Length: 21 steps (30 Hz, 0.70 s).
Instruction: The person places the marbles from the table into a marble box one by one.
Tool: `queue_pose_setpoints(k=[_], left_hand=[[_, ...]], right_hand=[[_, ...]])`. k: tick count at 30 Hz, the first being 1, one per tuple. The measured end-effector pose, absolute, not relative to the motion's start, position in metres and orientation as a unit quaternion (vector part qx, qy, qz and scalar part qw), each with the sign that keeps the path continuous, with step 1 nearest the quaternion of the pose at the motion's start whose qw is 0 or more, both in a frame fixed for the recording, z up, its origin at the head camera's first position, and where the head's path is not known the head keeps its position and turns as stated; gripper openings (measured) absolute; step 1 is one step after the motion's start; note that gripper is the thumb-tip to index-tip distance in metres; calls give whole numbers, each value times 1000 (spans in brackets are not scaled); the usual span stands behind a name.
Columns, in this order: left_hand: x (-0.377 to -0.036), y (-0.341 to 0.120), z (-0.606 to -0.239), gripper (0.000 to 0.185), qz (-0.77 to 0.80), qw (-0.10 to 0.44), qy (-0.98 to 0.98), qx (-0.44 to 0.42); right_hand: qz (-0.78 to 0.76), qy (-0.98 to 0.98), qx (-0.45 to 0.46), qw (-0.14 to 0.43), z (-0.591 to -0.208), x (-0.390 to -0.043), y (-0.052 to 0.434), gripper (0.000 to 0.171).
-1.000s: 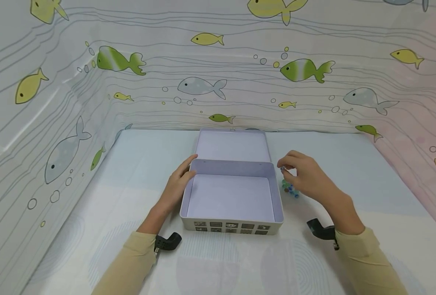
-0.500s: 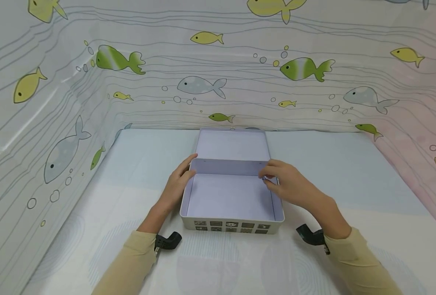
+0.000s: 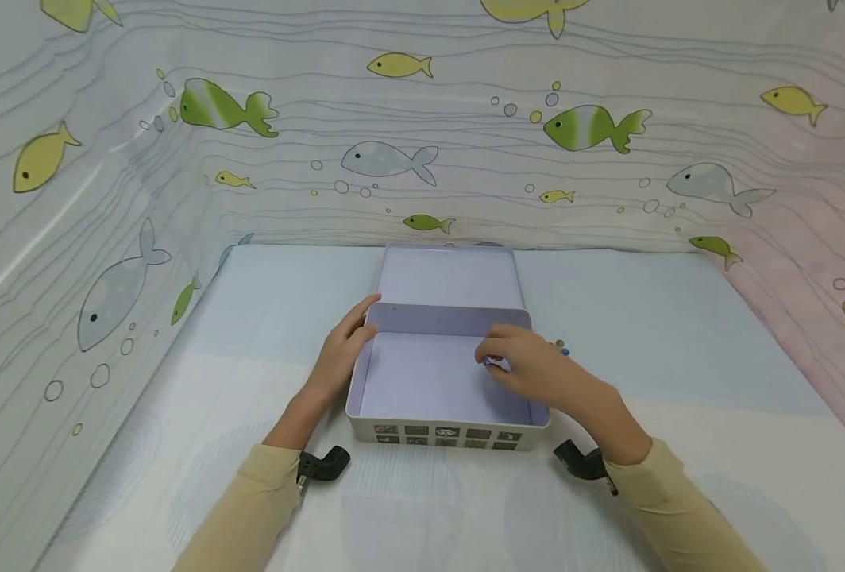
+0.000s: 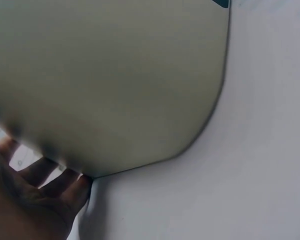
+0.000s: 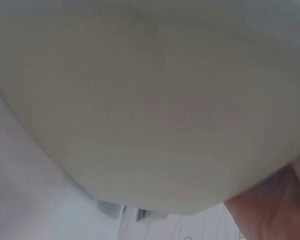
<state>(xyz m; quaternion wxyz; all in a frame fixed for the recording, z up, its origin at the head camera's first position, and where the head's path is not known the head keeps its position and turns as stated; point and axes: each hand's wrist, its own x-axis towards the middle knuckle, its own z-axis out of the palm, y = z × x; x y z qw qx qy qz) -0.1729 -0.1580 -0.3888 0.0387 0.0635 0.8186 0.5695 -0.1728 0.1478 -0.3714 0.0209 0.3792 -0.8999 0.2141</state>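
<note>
So the right hand is hanging over the right half of the box, a bit right of center in the head view. Its thumb and fingers are pinching a tiny blue bead, though most of it is hidden so I can't make out the shape.

The box is lilac inside with a row of little dark picture squares along the front, and its lid is flipped back toward the far edge of the bench. A few more loose beads, blue and greenish, peek out behind the right hand, just beside the box's right wall.

The left hand is on the box's left side, thumb up at the rim. Left wrist cam shows those fingers spread, tips against the outer wall. Right wrist cam is mostly blurry pale box wall with a slice of hand at lower right, so it tells you nothing about the pinch.

Both arms have tan sleeves, and a fish-print sheet runs across the back.
</note>
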Motion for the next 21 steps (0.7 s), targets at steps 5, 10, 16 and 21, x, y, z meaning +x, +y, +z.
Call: queue_pose_setpoints(k=[5, 10, 16, 21], left_hand=[[-182, -162, -404, 51, 577, 34, 813, 62], [-190, -165, -422, 49, 580, 22, 812, 63], [-190, -165, -425, 49, 580, 19, 812, 65], [-183, -163, -409, 51, 580, 28, 812, 61]], right_hand=[[186, -901, 393, 8, -374, -172, 138, 15], [162, -908, 387, -6, -377, -171, 130, 13], [126, -916, 379, -37, -384, -172, 120, 12], [99, -918, 377, -73, -386, -172, 113, 13]])
